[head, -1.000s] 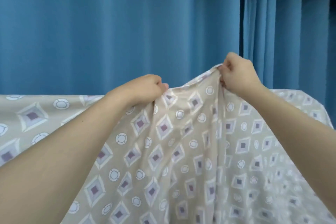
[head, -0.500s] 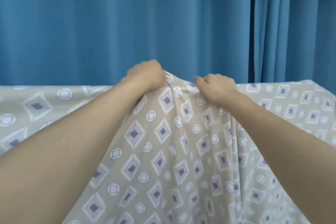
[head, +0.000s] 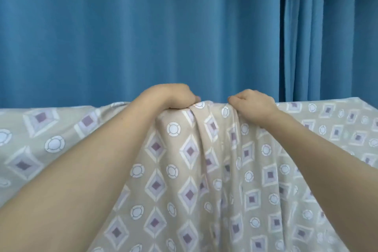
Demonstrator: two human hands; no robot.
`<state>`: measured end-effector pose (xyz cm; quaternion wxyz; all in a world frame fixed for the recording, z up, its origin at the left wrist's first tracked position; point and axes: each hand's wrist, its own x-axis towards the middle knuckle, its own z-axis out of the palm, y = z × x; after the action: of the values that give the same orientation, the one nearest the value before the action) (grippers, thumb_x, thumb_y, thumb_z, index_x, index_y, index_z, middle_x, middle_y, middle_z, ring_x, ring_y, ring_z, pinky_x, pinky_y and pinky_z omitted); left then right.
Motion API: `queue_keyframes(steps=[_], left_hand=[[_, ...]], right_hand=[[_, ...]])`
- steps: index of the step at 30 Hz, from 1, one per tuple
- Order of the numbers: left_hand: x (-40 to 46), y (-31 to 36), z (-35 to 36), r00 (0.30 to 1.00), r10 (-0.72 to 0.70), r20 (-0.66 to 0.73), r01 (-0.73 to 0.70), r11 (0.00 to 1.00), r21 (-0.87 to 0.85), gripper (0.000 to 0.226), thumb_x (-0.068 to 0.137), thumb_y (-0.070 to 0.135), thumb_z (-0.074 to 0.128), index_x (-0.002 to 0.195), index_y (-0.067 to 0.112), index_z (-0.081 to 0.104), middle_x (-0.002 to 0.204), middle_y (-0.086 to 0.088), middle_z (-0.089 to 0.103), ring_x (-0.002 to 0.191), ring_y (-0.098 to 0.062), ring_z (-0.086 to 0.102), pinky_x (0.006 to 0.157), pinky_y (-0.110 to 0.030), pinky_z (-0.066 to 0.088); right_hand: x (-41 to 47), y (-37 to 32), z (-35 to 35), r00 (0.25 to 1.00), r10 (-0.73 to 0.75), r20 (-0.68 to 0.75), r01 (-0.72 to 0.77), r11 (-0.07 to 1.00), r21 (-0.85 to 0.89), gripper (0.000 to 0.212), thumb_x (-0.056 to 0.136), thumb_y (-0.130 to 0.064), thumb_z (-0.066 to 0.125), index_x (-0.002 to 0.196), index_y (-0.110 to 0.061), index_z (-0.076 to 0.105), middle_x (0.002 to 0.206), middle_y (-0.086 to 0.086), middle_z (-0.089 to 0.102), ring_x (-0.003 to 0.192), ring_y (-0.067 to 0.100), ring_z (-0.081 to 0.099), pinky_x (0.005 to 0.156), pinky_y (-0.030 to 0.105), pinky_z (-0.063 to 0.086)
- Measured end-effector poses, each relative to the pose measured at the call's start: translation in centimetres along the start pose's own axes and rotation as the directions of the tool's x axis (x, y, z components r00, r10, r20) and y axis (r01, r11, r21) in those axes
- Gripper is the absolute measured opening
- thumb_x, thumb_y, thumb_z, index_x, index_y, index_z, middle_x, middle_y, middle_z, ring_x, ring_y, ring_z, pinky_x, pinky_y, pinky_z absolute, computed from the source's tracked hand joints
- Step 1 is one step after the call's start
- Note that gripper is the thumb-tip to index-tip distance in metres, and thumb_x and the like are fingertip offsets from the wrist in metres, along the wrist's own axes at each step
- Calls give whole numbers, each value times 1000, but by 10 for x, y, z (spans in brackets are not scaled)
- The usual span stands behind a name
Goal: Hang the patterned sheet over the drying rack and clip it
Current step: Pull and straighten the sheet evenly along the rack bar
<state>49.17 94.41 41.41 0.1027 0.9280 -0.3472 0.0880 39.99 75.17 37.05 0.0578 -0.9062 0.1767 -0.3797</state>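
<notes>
Sheet: the sheet (head: 190, 170) fills the lower half of the view, its top fold running from 9 o'clock to 3 o'clock, bunched into a peak at centre.
Left hand: the left hand (head: 171, 96) sits just left of centre, fingers curled over the fold and clutching the cloth.
Right hand: the right hand (head: 253, 103) sits just right of centre, curled and gripping the same fold; the two hands are near each other, not touching.
Rack: hidden under the cloth; I cannot tell where the rail lies.
Backdrop: a blue curtain (head: 143, 26) spans 10 to 2 o'clock.
Just changed: half a second ago the left hand was higher than the right; now both sit level on the fold.
Since a second ago: the right hand, then lifted toward 1 o'clock, has dropped and closed in on the left.
Meaning: the cloth seems settled over the rack; clipping looks not yet begun, and no clip shows.
</notes>
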Motion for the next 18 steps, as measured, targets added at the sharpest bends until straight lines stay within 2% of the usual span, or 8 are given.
queue_keyframes(steps=[3, 6, 8, 10, 12, 15, 16, 18], left_hand=[[-11, 0, 9, 991, 104, -88, -112, 990, -83, 45, 99, 44, 36, 74, 13, 56, 81, -1, 58, 72, -17, 55, 69, -31, 43], [-19, -9, 14, 953, 89, -289, -70, 995, 73, 45, 100, 41, 28, 67, 14, 45, 81, -6, 58, 72, -23, 53, 63, -33, 36], [-35, -13, 24, 858, 119, -500, -7, 975, 220, 44, 101, 42, 24, 76, 14, 45, 82, -6, 57, 78, -31, 55, 65, -35, 36], [-63, -21, 44, 660, 133, -740, 104, 959, 265, 35, 101, 40, 28, 88, 15, 48, 81, -7, 59, 79, -34, 57, 65, -38, 35], [-90, -39, 67, 517, 77, -852, 224, 949, 222, 34, 98, 40, 35, 98, 12, 54, 90, -11, 60, 85, -35, 55, 77, -44, 37], [-101, -73, 95, 469, 59, -881, 303, 927, 223, 37, 99, 39, 39, 111, 9, 57, 104, -14, 57, 102, -37, 50, 105, -50, 30], [-100, -79, 96, 476, 76, -876, 306, 920, 246, 38, 100, 39, 38, 109, 9, 58, 102, -14, 57, 101, -37, 50, 106, -50, 30], [-97, -78, 79, 513, 103, -852, 303, 907, 292, 46, 102, 41, 30, 87, 10, 60, 81, -12, 57, 81, -33, 51, 87, -47, 39]], right_hand=[[-2, -7, 9, 998, -45, -55, 47, 998, 44, 37, 98, -36, 33, 77, -15, 55, 88, 8, 63, 88, 31, 58, 81, 38, 40], [-20, -22, 32, 902, -277, -332, 337, 931, 138, 35, 101, -37, 32, 90, -16, 58, 87, 1, 63, 84, 27, 57, 81, 40, 40], [-28, -27, 38, 844, -380, -379, 423, 906, 33, 49, 96, -52, 24, 82, -19, 57, 72, -4, 59, 75, 25, 57, 75, 37, 37], [-28, -28, 32, 863, -375, -339, 374, 925, -72, 65, 87, -68, 14, 68, -19, 51, 59, -5, 52, 65, 24, 54, 64, 33, 32], [-27, -30, 20, 932, -287, -221, 250, 951, -181, 79, 84, -78, 8, 61, -14, 47, 56, -3, 52, 62, 23, 53, 57, 31, 30], [-16, -36, 9, 980, -187, -67, 173, 970, -170, 69, 97, -62, 18, 55, -14, 44, 61, 3, 51, 69, 27, 52, 62, 32, 34], [-12, -40, 6, 987, -163, -11, 159, 976, -148, 63, 99, -56, 21, 58, -14, 46, 66, 4, 53, 75, 28, 53, 65, 33, 35], [-7, -47, -1, 986, -116, 123, 132, 983, -130, 52, 98, -48, 24, 71, -12, 51, 82, 5, 57, 86, 28, 54, 72, 34, 37]])
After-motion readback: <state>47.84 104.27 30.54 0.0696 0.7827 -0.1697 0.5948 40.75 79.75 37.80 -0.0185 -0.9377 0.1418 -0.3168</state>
